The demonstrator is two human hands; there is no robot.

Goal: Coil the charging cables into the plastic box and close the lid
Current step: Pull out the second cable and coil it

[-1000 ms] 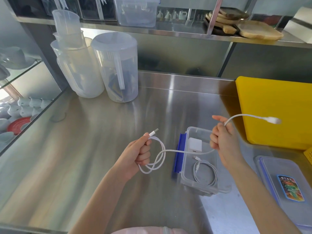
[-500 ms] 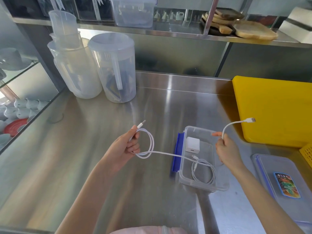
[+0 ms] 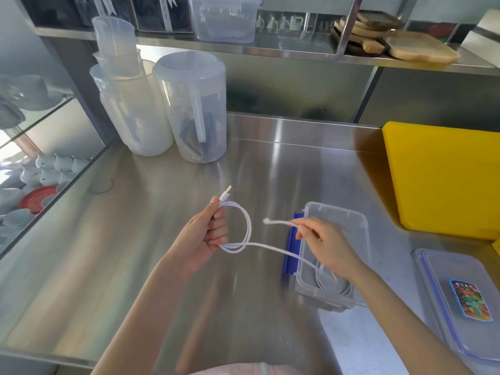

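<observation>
Now we have our left hand (image 3: pixel 201 234) curled round the white charging cable (image 3: pixel 247 226), its grip closed on a loop of two turns, with the plug (image 3: pixel 225 194) poking up past the thumb. Half a second back that loop was smaller and looser. Our right hand (image 3: pixel 323 240) pinches the other end of the cable between thumb and fingertips, the far connector (image 3: pixel 267 221) pointing left toward the loop; earlier this end stuck up to the right, toward the yellow cutting board (image 3: pixel 443 180), and the right hand has since swung in over the plastic box (image 3: pixel 351 215). From the loop the cable runs right and down, passing under the right wrist.

Beneath that hand the open box sits on the steel worktop (image 3: pixel 135 253), its blue clip (image 3: pixel 292 247) on the left side. A second coiled cable (image 3: pixel 335 286) lies inside it at the near end. The lid (image 3: pixel 460 299), with a colourful sticker, lies flat on the worktop well to the right of the box. Two clear jugs (image 3: pixel 162 104) stand at the back left.
</observation>
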